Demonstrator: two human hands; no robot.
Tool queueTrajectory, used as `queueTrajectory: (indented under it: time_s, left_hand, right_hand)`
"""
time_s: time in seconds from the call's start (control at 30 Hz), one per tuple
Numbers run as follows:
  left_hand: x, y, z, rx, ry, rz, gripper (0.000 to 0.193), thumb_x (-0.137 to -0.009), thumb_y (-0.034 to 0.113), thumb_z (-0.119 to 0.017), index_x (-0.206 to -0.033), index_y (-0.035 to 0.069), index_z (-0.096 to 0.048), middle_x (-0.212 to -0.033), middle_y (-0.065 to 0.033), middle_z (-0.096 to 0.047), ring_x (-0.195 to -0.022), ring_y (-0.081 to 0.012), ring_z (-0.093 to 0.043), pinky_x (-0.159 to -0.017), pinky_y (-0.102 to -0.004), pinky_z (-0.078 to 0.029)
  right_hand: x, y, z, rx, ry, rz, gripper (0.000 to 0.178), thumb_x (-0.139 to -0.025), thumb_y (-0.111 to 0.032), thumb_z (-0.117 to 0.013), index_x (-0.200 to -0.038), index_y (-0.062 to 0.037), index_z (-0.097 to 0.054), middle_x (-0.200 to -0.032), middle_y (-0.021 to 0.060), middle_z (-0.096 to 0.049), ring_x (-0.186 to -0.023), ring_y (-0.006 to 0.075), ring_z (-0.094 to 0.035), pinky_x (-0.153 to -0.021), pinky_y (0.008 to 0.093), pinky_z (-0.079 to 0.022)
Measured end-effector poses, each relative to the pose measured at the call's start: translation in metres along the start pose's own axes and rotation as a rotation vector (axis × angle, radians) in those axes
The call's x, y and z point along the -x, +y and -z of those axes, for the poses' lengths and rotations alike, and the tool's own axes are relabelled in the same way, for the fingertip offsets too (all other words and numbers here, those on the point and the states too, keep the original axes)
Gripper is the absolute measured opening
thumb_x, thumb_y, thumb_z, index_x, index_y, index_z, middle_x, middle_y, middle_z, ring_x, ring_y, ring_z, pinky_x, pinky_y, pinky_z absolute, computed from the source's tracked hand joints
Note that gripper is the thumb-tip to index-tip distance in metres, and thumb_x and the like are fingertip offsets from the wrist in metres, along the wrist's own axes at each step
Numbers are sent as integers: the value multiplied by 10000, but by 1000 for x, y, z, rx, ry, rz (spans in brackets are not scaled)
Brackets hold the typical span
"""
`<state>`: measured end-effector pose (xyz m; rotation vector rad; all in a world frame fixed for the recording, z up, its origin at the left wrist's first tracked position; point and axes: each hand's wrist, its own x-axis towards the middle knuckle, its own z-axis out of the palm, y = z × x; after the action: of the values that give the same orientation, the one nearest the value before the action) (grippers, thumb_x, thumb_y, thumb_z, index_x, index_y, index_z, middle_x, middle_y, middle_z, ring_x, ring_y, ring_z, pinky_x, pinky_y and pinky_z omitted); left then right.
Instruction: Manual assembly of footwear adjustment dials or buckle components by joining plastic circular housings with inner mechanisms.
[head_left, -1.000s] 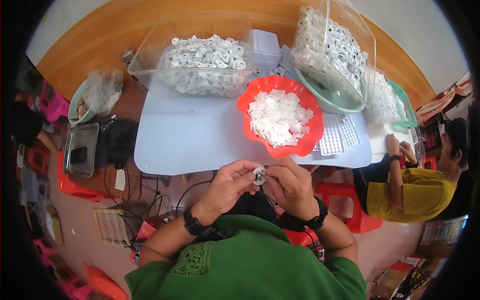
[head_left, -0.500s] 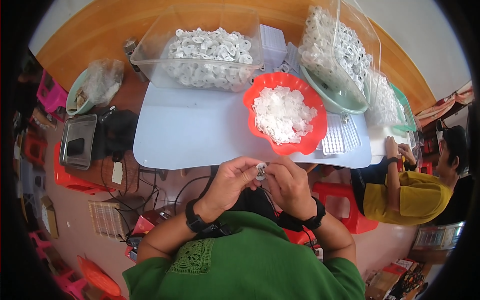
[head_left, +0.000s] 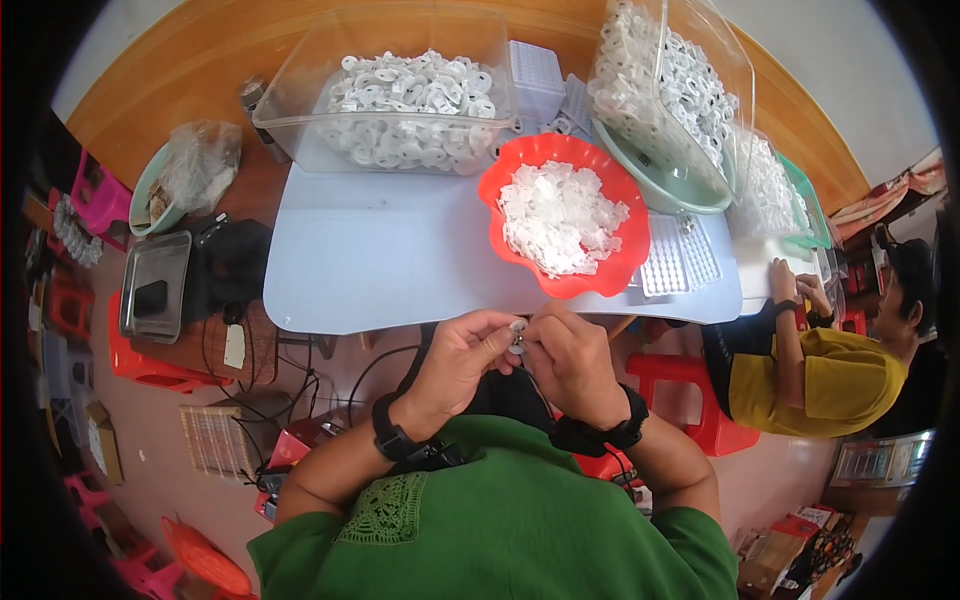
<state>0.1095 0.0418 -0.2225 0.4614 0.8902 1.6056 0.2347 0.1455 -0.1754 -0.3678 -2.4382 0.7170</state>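
My left hand [head_left: 452, 362] pinches a small white round plastic part [head_left: 516, 328] between thumb and fingers, just off the table's near edge. A bit of dark metal shows at its middle. My right hand [head_left: 580, 365] is closed, its fingertips pressed against the part's right side; whether they hold a smaller piece is hidden. Just beyond my hands, a red scalloped bowl [head_left: 636, 262] stands on the light blue tabletop [head_left: 380, 265], filled with thin translucent plastic pieces [head_left: 560, 220].
A clear bin [head_left: 290, 120] of white round parts stands at the back left. Another bin [head_left: 740, 75] leans over a green basin [head_left: 690, 202] at the right, near white dimpled trays [head_left: 680, 262]. A person in a yellow shirt [head_left: 840, 380] sits to the right, beyond a red stool [head_left: 690, 420].
The white part has turned between my fingers and now shows more edge-on. My right fingers have shifted slightly over it. The whole view has moved a little.
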Motion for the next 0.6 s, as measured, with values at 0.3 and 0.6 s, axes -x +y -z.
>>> queueTrajectory:
  time_s: [0.3,0.6]
  left_hand:
    - [0,-2,0,-12,-16,23,193,-926,112,-559,-1072,-10,-593,-869,-55,-631,-721,-116,-615,-630,-221,-495]
    - [-2,-3,-4,-111,10,-23,199,-929,81,-541,-1087,-25,-598,-907,-71,-642,-713,-118,-614,-628,-222,-503]
  right_hand:
    - [3,6,7,-165,-66,-98,150,-708,88,-609,-817,5,-547,-768,125,-544,-656,298,-574,-572,344,-458]
    - [-2,22,4,-74,-66,-4,97,-714,1,-632,-781,-29,-569,-702,100,-539,-600,298,-561,-504,377,-432]
